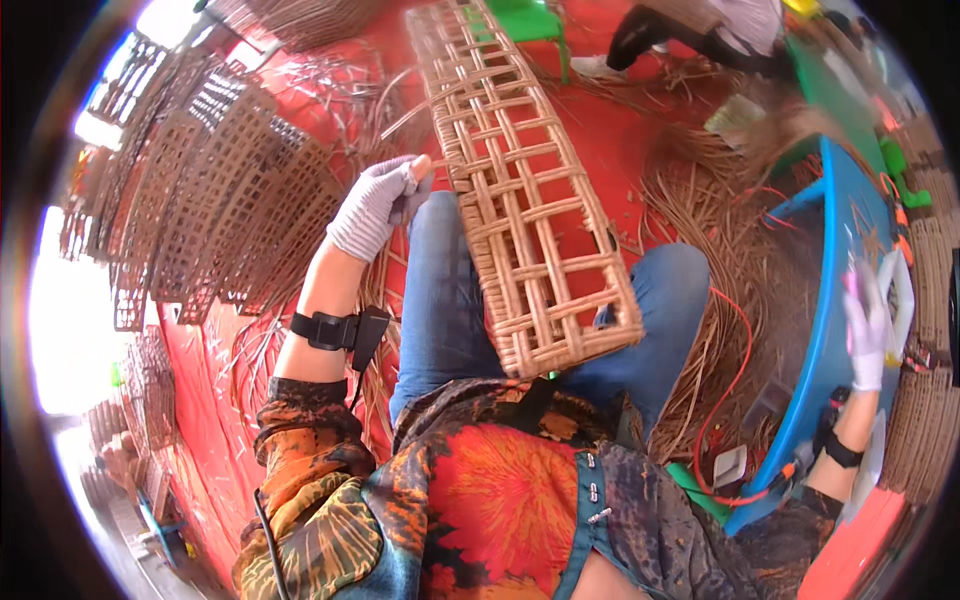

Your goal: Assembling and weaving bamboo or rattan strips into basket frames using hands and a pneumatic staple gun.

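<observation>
A long wicker frame [540, 205] with an open lattice slants over my lap, its near end between my knees. My left hand [385, 205], in a grey-white glove with bare fingertips, is closed in a pinch at the frame's left edge. A thin wicker strand seems to run from its fingertips to the weave. Far to the right, my right hand [865, 320], gloved in white, is over a blue bench [838, 250]. Its fingers look closed around something slim with a pinkish part and a shiny tip; blur hides what it is.
Stacked woven panels [220, 190] lean at the left. Loose strands [700, 220] litter the red floor sheet [205, 440]. A red-orange hose [748, 340] curves beside the bench. Beyond stand a green stool [525, 20] and another person [700, 35].
</observation>
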A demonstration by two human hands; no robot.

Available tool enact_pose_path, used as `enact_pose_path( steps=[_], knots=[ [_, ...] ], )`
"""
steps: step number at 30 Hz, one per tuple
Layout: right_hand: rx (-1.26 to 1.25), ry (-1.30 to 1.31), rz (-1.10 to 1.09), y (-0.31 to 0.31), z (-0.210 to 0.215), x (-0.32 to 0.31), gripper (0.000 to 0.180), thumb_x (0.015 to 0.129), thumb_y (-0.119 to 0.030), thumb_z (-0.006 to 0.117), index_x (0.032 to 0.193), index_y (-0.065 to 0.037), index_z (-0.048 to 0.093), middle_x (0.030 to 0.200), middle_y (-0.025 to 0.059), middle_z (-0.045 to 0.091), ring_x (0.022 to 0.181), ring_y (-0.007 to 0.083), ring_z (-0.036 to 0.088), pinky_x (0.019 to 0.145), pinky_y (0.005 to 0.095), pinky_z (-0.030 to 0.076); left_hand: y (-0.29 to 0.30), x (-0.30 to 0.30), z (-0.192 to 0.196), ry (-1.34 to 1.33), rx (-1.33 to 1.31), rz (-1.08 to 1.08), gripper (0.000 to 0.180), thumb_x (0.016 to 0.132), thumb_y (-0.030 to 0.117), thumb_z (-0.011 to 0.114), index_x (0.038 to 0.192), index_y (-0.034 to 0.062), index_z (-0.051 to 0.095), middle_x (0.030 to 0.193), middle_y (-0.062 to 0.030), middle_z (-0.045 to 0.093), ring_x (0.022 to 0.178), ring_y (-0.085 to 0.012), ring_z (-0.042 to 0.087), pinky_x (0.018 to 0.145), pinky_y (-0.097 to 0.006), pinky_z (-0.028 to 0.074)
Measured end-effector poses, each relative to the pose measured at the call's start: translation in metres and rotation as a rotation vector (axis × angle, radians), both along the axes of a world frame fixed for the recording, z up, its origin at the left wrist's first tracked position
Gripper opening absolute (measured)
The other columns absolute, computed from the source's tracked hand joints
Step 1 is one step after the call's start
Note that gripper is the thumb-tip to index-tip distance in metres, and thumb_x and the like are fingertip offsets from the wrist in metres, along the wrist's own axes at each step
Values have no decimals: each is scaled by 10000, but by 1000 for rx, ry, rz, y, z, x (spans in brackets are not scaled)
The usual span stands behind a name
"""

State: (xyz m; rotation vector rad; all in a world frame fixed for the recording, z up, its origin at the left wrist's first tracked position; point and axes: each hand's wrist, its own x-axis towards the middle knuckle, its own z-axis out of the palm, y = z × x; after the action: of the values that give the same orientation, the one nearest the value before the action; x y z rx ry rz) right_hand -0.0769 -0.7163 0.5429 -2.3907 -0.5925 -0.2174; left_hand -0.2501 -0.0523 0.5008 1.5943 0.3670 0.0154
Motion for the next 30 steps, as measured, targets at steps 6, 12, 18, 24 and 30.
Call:
enact_pose_path(
  steps=[6,12,18,24,30],
  knots=[
    [-188,-375,277,254,50,-102,469,780,-115,708,1226,-12,611,1107,171,664,1060,339,639,932,397,515,-31,25,21,-8,27,-51,237,975,258,582,847,63,621,720,42,547,552,-18,452,476,-171,310],
    [-424,-273,299,381,35,-131,431,842,-328,617,1067,39,640,1000,219,643,996,373,625,899,474,510,-26,35,21,-23,-19,-141,193,967,219,604,949,39,671,751,25,619,578,-20,528,486,-160,383],
    [-497,-256,212,422,20,-143,455,856,-356,616,1020,67,651,982,249,659,988,382,641,896,465,518,-22,42,9,-76,-228,-166,168,948,167,647,997,12,690,810,-14,680,687,-36,640,565,-142,476],
    [-528,-206,157,429,16,-150,468,837,-357,625,1016,75,645,975,247,657,960,367,648,872,446,535,-21,40,5,-116,-298,-154,204,958,165,604,1037,-4,688,820,-28,680,678,-34,628,516,-137,438],
    [-529,-257,93,425,16,-159,472,833,-365,628,1035,62,624,968,232,641,952,373,643,852,460,540,-15,40,2,-85,-354,-159,227,957,147,573,1072,-25,666,837,-36,673,635,-46,606,476,-156,414]
  ],
)
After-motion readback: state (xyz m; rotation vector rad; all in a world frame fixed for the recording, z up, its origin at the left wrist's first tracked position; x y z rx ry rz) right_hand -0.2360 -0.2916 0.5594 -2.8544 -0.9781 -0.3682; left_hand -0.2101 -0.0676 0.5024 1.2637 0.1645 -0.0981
